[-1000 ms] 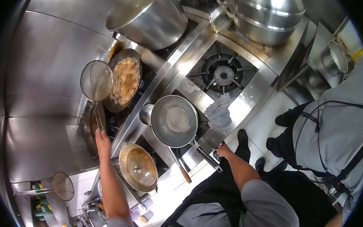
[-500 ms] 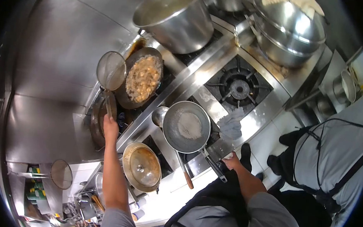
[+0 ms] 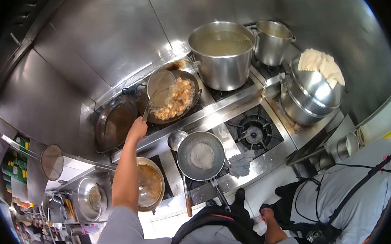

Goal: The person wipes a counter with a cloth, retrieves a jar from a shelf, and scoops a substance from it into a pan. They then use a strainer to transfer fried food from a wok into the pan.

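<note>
My left hand (image 3: 137,129) is closed around the handle of a round mesh skimmer (image 3: 160,86). The skimmer's basket lies over the left part of a dark wok (image 3: 141,101). Golden-brown pieces (image 3: 181,96) bubble in foamy oil in that wok, partly covered by the mesh. My right hand (image 3: 268,213) hangs low at my right side, away from the stove edge, with its fingers loosely bent and nothing visible in them. Nearest to my body on the stove stands a grey frying pan (image 3: 187,150) with pale powder (image 3: 202,156) in it.
A ladle (image 3: 177,140) lies beside the frying pan. Left are another wok (image 3: 115,121) and a lidded pan (image 3: 149,186). Behind are a large stockpot (image 3: 225,70), a smaller pot (image 3: 271,48) and a domed steamer (image 3: 311,97). Another person (image 3: 343,189) stands close on my right.
The skimmer has moved from beside the wok to over the frying pieces. My right hand has come away from the stove edge. The camera view has turned and shifted.
</note>
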Demonstrator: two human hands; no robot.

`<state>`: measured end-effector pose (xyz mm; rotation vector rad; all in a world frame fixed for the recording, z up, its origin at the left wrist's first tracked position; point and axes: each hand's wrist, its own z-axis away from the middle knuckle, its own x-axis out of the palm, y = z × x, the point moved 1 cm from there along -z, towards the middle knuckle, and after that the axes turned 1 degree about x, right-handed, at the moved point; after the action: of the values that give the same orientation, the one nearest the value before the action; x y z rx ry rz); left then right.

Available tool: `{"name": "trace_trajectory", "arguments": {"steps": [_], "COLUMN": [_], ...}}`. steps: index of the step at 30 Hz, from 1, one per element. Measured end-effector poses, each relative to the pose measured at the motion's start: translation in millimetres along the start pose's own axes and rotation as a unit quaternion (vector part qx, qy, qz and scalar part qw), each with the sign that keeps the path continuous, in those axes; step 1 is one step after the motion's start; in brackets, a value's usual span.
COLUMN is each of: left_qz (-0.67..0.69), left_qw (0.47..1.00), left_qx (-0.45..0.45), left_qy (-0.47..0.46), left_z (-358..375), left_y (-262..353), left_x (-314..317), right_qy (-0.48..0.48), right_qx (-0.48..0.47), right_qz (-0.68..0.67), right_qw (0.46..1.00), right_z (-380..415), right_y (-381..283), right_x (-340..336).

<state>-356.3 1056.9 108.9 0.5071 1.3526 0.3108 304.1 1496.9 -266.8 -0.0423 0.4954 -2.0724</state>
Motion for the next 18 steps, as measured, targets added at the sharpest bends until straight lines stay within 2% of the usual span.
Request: {"name": "trace_trajectory", "arguments": {"steps": [3,5,7,9,11,13,16,18], "left_qz": [-0.061,-0.118,-0.174,-0.159,-0.108,-0.106,-0.159,-0.146], "left_qw": [0.997,0.991,0.985,0.987,0.992,0.992,0.987,0.989], "left_qx": [0.021,-0.003,-0.010,-0.016,-0.020,-0.021,-0.015,-0.008], "left_qy": [0.052,0.054,0.011,0.025,0.061,0.062,0.016,0.037], "left_z": [63.4,58.0,52.4,49.2,56.2,51.1,53.6,42.9], "left_y": [91.4,100.0,102.5,101.0,108.7,99.9,95.2,81.2], "left_x": [-27.4,-5.7,14.1,4.1,-13.7,-4.1,16.6,6.0], "right_qy": [0.032,-0.012,-0.018,-0.046,-0.034,-0.040,-0.028,-0.023], "right_qx": [0.017,0.013,0.030,0.010,0.013,-0.033,-0.041,-0.046], "right_qz": [-0.038,-0.084,-0.043,-0.086,-0.070,-0.075,-0.074,-0.082], "right_qw": [0.999,0.996,0.998,0.995,0.997,0.996,0.996,0.995], "right_z": [35.8,28.2,44.7,53.7,56.8,67.8,71.7,73.0], "right_y": [0.0,20.8,6.8,0.8,-13.0,-24.1,-27.3,-25.6], "right_x": [-6.8,-11.3,-4.3,-0.1,6.1,10.8,12.5,7.9]}}
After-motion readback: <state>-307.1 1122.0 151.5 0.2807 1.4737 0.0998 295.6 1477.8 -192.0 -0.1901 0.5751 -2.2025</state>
